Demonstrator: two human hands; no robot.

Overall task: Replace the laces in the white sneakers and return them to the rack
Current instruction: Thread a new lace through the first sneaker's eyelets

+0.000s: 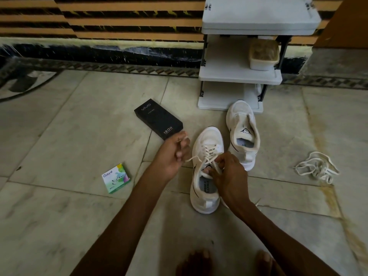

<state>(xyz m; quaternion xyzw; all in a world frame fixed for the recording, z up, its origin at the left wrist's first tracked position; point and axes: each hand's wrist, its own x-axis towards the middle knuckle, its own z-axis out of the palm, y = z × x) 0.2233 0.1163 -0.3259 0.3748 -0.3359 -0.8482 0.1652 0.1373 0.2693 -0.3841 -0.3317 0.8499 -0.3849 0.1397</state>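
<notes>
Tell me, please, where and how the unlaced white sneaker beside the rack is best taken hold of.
Grip the unlaced sneaker at its heel collar, from above on the near side, fingers inside the opening. It stands upright, toe toward the rack and heel toward the person, and with no laces its mouth gapes wide, so that rim is probably the easiest hold.

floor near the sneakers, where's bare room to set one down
Bare floor lies left of the black box and green box, and between the unlaced sneaker and the loose laces. Crowded around the laced sneaker, by the unlaced one and the rack.
</notes>
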